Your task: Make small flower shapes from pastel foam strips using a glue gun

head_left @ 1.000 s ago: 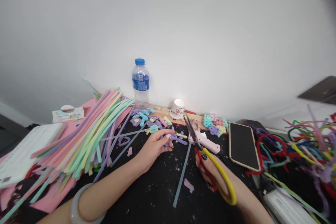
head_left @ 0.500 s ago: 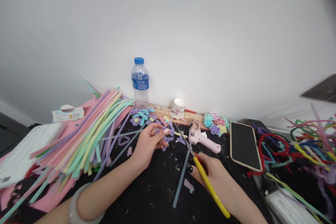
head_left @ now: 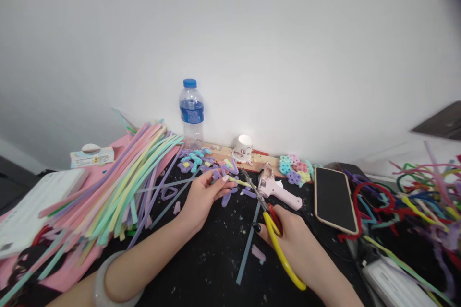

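My left hand (head_left: pixel 205 194) pinches a purple pipe cleaner (head_left: pixel 230 169) bent into a zigzag, its loose end rising above the fingertips. In my right hand (head_left: pixel 293 232) is a pair of pliers (head_left: pixel 279 254) with yellow and red handles. Their metal jaws point up and left, near the zigzag but seemingly apart from it. A pale pink glue gun (head_left: pixel 283 195) lies on the black table just beyond the pliers. Under the jaws runs a grey-blue stick (head_left: pixel 247 249). A yellow pipe cleaner piece (head_left: pixel 239 181) lies beside my left fingertips.
Long pastel pipe cleaners (head_left: pixel 118 177) are heaped at left. A water bottle (head_left: pixel 191 115) and a paper cup (head_left: pixel 243 147) stand by the wall. Fuzzy flowers (head_left: pixel 295 169), a phone (head_left: pixel 335 200) and tangled pipe cleaners (head_left: pixel 414 206) lie to the right.
The pliers' handles have spread apart, and their jaws have shifted slightly. My left hand has turned a little, so more of the purple zigzag shows above its fingers.
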A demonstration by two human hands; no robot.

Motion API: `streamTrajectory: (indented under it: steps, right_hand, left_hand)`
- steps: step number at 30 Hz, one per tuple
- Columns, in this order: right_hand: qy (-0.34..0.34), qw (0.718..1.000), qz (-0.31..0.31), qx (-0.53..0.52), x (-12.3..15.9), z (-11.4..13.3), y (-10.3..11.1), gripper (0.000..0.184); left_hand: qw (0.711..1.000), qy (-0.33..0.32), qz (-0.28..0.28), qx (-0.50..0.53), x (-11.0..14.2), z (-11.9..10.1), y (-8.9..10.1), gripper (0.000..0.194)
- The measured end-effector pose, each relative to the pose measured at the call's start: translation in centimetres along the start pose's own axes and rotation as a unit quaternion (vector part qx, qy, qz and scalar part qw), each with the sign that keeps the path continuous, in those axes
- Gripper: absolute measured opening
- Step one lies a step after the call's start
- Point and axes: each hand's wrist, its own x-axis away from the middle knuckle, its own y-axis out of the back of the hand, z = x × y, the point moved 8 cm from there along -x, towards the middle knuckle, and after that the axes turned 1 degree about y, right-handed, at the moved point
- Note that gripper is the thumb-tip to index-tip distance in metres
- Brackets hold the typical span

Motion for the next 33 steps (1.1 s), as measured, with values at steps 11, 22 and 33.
streamTrajectory:
  steps: [11,22,33]
  right_hand:
    - [0.014,0.999,0.031,0.011,0.1,0.6,-0.4,0.019]
    - [0.027,0.999,-0.012,0.015,-0.2,0.9,-0.9,0.021]
    - [0.038,0.997,-0.054,0.037,0.0,1.4,-1.2,0.027]
  left_hand:
    - [0.995,0.009,-0.043,0.092,-0.4,0.3,0.8,0.025]
    - [0.995,0.076,0.064,-0.001,1.3,1.9,-1.5,0.019]
    - [0.994,0.08,0.072,-0.007,1.6,2.2,-2.0,0.016]
